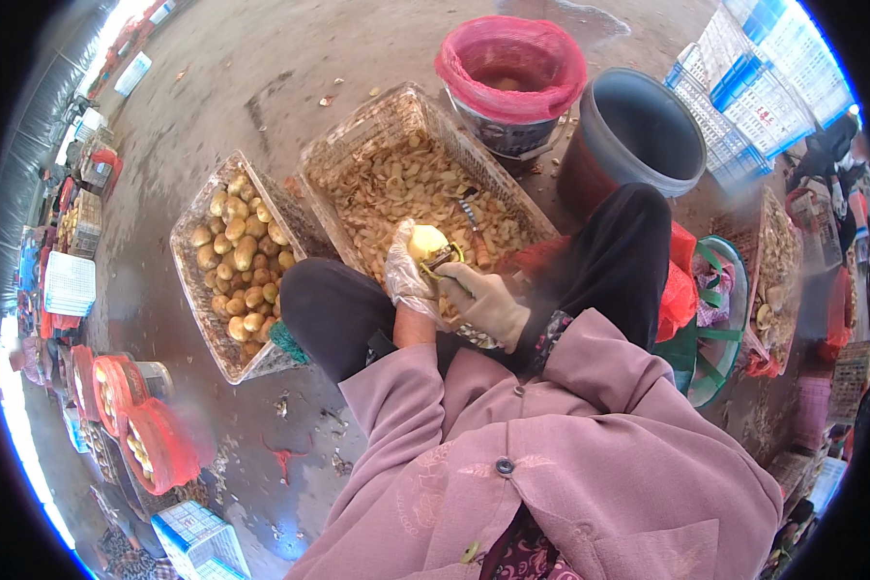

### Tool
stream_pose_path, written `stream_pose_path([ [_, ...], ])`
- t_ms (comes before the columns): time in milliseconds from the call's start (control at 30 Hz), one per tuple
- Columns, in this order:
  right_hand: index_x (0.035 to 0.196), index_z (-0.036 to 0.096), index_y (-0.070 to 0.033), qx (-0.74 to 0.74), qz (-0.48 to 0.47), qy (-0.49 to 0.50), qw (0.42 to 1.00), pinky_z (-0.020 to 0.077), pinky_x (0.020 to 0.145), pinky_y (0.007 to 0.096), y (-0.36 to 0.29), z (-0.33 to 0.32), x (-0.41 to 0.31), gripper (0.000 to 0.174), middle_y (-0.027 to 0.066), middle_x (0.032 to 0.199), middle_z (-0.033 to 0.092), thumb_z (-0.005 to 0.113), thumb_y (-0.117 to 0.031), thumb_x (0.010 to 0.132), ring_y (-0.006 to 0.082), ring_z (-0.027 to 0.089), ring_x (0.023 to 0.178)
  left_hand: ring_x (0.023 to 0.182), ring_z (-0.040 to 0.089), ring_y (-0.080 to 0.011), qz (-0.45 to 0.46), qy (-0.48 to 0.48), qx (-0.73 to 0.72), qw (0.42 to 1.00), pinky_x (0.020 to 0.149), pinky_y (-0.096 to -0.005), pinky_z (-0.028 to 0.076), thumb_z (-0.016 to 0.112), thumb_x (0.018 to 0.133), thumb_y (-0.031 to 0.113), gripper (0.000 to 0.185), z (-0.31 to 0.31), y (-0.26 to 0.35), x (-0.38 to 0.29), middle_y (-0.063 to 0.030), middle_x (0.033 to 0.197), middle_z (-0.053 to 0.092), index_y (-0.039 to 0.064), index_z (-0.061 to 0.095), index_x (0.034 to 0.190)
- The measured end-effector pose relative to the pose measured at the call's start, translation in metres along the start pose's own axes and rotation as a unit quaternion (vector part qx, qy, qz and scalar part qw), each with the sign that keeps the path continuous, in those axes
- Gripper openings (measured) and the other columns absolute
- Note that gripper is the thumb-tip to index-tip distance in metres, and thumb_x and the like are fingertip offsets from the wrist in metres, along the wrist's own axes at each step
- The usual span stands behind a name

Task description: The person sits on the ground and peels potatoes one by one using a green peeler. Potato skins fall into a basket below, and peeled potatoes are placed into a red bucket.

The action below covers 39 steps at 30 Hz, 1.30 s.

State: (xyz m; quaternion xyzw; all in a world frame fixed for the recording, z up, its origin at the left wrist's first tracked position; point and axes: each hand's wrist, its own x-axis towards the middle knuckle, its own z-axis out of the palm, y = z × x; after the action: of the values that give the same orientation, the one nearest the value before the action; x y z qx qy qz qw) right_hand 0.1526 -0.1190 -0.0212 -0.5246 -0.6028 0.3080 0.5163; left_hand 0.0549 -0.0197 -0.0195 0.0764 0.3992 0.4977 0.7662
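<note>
My left hand point(406, 272), in a clear plastic glove, grips a peeled potato point(427, 241) over a crate of peelings. A yellow-handled peeler point(444, 259) is in my right hand point(487, 301), which wears a pale glove; its blade is at the potato's lower right side. Beneath both hands, the large plastic crate point(348, 239) holds a thick layer of peelings point(399, 177). On the peelings lies a knife point(476, 235) with a brown handle and a striped upper part. To the left, a dirty crate point(196, 304) contains many unpeeled potatoes point(245, 250).
Beyond the peelings crate stand a bucket lined with pink mesh point(511, 69) and a dark open bucket point(638, 138). A green basket point(721, 319) is beside my right knee. Filled red mesh sacks point(161, 442) stand at left. Blue and white crates point(754, 94) are stacked at upper right.
</note>
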Motion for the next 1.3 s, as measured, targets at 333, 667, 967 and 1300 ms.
stream_pose_path([
  [333, 0.116, 0.061, -0.006, 0.117, 0.209, 0.047, 0.97, 0.0487, 0.061, 0.0249, -0.025, 0.013, -0.002, 0.023, 0.0057, 0.088, 0.066, 0.058, -0.016, 0.095, 0.0077, 0.057, 0.07, 0.062, 0.061, -0.0194, 0.022, -0.038, -0.056, 0.997, 0.057, -0.034, 0.053, 0.062, 0.089, 0.034, 0.025, -0.006, -0.008, 0.002, -0.0039, 0.073, 0.062, 0.01, 0.061, 0.083],
  [667, 0.115, 0.062, -0.004, 0.046, 0.163, -0.021, 0.985, 0.0518, 0.071, 0.0245, -0.012, -0.008, -0.023, 0.022, 0.0097, 0.1, 0.068, 0.057, -0.014, 0.096, 0.0098, 0.063, 0.078, 0.058, 0.06, -0.0195, 0.047, 0.026, 0.017, 0.998, 0.047, -0.0329, 0.052, 0.062, 0.086, 0.045, 0.037, 0.008, 0.016, -0.008, -0.0056, 0.075, 0.06, 0.008, 0.059, 0.092],
  [967, 0.128, 0.049, -0.014, -0.274, 0.217, -0.206, 0.914, 0.0529, 0.07, 0.0393, -0.037, -0.035, 0.002, 0.043, 0.0219, 0.091, 0.067, 0.06, -0.027, 0.089, 0.033, 0.068, 0.078, 0.058, 0.061, -0.0243, -0.002, -0.061, -0.074, 0.995, 0.038, -0.0274, 0.046, 0.064, 0.083, 0.053, 0.045, 0.008, 0.029, -0.005, -0.0112, 0.076, 0.062, 0.011, 0.057, 0.095],
  [1300, 0.133, 0.046, -0.012, -0.179, 0.061, -0.11, 0.976, 0.0535, 0.067, 0.0406, -0.075, -0.056, 0.014, 0.056, 0.0202, 0.088, 0.066, 0.069, -0.024, 0.083, 0.037, 0.066, 0.078, 0.07, 0.063, -0.0197, 0.018, -0.066, -0.031, 0.997, 0.048, -0.0279, 0.049, 0.062, 0.086, 0.05, 0.039, 0.006, 0.023, -0.009, -0.0049, 0.083, 0.065, 0.012, 0.06, 0.096],
])
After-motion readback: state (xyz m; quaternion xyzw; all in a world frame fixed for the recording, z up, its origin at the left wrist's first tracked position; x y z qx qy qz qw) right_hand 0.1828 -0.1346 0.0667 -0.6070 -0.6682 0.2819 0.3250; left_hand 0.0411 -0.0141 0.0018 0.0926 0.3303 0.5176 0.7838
